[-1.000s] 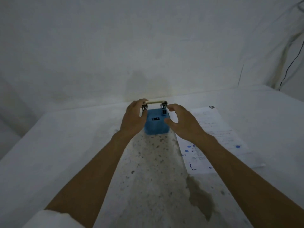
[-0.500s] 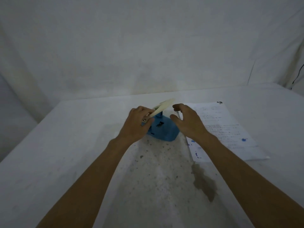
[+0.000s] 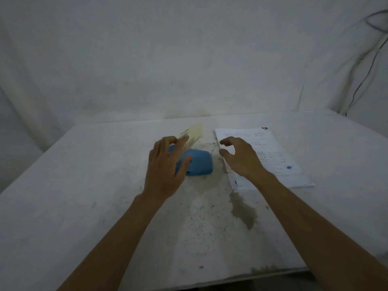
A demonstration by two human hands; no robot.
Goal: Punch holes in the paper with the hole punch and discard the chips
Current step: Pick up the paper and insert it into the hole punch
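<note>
A blue hole punch (image 3: 198,162) lies on the white table (image 3: 84,185), tipped so that its pale cream base plate (image 3: 192,134) points up and away. My left hand (image 3: 165,164) grips its left side, thumb on the blue body and fingers near the cream plate. Just right of the punch my right hand (image 3: 241,158) hovers with curled, spread fingers and holds nothing. A white sheet of paper (image 3: 275,156) with handwriting and blue ink spots lies flat under and beyond that hand.
Small dark specks are scattered on the table around the punch. A grey stain (image 3: 243,211) marks the cloth nearer to me. A white sheet hangs behind the table, with cables (image 3: 361,80) at the far right. The table's front edge runs at the lower right.
The punch has been tipped over from upright onto its side, its cream base now pointing up. My right hand has let go and drawn away to the right.
</note>
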